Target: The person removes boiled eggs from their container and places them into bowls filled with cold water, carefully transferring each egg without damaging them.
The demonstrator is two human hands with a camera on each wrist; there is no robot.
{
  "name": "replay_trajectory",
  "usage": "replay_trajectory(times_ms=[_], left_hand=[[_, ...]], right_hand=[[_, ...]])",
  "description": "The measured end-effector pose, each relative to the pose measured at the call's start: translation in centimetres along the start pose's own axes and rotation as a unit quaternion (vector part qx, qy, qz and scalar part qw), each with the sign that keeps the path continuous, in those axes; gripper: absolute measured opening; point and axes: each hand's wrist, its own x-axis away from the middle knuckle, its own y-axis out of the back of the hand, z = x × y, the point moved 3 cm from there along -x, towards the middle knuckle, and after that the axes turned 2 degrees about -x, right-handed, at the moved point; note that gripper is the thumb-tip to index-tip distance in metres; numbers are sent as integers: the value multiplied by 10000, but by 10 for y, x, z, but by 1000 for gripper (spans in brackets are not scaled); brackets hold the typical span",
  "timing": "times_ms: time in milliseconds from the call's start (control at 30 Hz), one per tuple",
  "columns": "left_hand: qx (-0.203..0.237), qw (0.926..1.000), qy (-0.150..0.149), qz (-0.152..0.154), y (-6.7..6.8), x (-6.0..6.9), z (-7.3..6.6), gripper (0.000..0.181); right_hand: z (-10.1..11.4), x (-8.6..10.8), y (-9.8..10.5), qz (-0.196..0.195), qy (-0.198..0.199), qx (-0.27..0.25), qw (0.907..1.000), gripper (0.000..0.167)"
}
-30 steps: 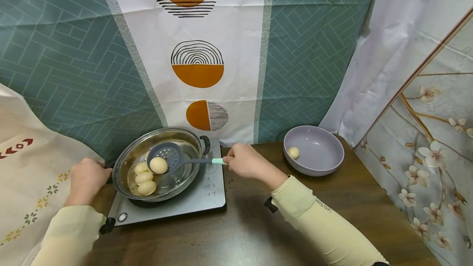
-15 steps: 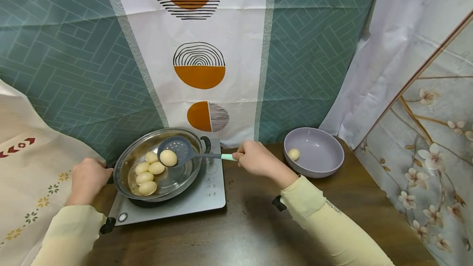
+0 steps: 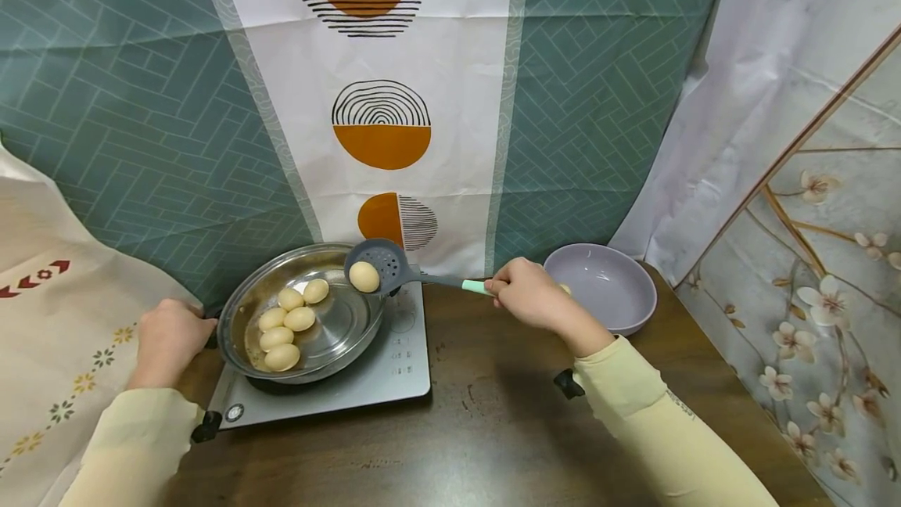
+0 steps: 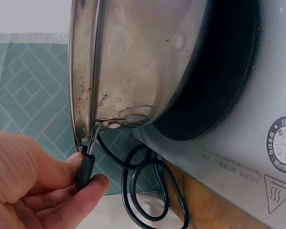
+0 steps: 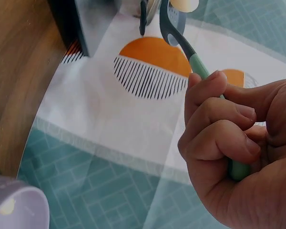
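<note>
Left hand (image 3: 171,343) is pinching the pan's left black handle (image 4: 85,171), thumb on one side, curled fingers on the other. Right hand (image 3: 531,296) is gripping the slotted spoon (image 3: 397,260), fingers curling round its mint-green grip (image 5: 199,67), end of the grip poking out below the palm. Neither hand is spreading. Spoon head is hanging over the pan's right rim, carrying one egg (image 3: 364,277) near its left edge. Pan (image 3: 345,346) is sitting on the silver cooktop (image 3: 404,370), which is lying along the back edge of the wooden worktop (image 3: 394,460), toward the left. Six more eggs (image 3: 299,319) are resting in the pan, grouped mostly in its left half. Lilac bowl (image 3: 612,288) is standing at the worktop's back right corner; another pale egg (image 3: 565,289) is sitting inside by the bowl's left wall, partly hiding behind the right wrist in the head view.
</note>
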Motion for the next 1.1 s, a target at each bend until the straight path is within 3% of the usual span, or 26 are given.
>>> replay_trajectory(times_ms=[333,600,833,1100], left_hand=[[71,9996,-202,-178,-1,2,-2,42],[70,9996,-188,-221,1,3,-3,44],[44,9988,-365,-335,2,4,-5,45],[26,9991,-268,-321,0,4,-4,46]], right_hand=[[-21,7,18,-149,81,-211,9996,34],[-43,16,34,-281,160,-128,9994,33],[-60,25,48,-392,-37,14,9992,34],[-79,34,65,-435,-233,270,9984,32]])
